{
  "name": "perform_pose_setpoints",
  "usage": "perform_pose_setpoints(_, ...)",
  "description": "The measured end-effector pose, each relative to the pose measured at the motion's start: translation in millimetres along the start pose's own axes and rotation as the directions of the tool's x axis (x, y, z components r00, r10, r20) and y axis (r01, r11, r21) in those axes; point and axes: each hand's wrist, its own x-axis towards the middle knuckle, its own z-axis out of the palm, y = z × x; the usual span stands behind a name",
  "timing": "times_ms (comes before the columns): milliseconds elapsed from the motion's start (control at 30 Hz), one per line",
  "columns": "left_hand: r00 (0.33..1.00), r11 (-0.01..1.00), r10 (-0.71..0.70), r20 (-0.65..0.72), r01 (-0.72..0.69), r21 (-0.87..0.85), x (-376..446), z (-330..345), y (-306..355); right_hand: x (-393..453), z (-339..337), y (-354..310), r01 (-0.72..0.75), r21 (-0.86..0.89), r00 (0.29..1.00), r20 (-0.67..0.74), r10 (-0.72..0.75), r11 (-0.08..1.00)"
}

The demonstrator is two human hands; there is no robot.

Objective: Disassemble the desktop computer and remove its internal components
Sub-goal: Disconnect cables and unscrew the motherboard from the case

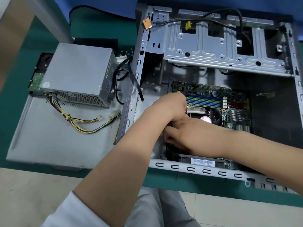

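With both hands, left hand (170, 106) and right hand (183, 133), curled on the black cooler fan (214, 117), grip unclear, we should lift it straight from the green motherboard (236, 99).

— Where's the camera sitting?
— On the person's head, tilted forward and down, wide-angle, close over the open computer case (213, 89).
— One view only?
— Just that. It takes in the green worktop (101, 28), both forearms reaching in from below, and floor at the bottom edge.
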Motion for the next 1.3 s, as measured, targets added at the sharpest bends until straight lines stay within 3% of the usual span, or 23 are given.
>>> perform_pose_setpoints(133, 1.000, 1.000, 0.001, 0.001, -0.001, -0.002, 2, 0, 0, 0, -6, 3, -0.035, 0.182, 0.998, 0.049, 0.026, 0.983)
perform_pose_setpoints(233, 1.000, 1.000, 0.008, 0.010, -0.008, 0.009, 1, 0, 1, 2, -5, 1, -0.054, 0.136, 0.998, 0.027, 0.051, 0.989)
perform_pose_setpoints(367, 1.000, 1.000, 0.002, 0.023, -0.003, 0.024, 1, 0, 1, 6, 0, -6, -0.099, -0.071, 0.995, -0.014, 0.098, 0.993)
perform_pose_setpoints(567, 0.999, 1.000, 0.021, 0.030, -0.021, -0.007, -1, -2, 1, 5, -4, -7, -0.135, 0.236, 0.991, 0.029, 0.131, 0.962)
perform_pose_setpoints(733, 1.000, 1.000, 0.011, 0.017, -0.011, -0.017, -2, -2, 0, 6, 0, -5, -0.178, 0.122, 0.984, 0.050, 0.173, 0.976)
perform_pose_setpoints(1000, 1.000, 1.000, -0.002, 0.007, 0.002, -0.009, 1, -1, 0, 6, -5, -6, -0.127, 0.253, 0.991, 0.063, 0.114, 0.959)
perform_pose_setpoints(1167, 1.000, 1.000, -0.007, -0.005, 0.007, -0.024, -1, -1, -1, 7, -3, -5, -0.154, 0.106, 0.986, 0.072, 0.147, 0.982)
perform_pose_setpoints(1300, 1.000, 0.999, -0.024, -0.006, 0.024, -0.045, 0, 0, -2, 7, -4, -6, -0.134, 0.215, 0.989, 0.098, 0.115, 0.967)
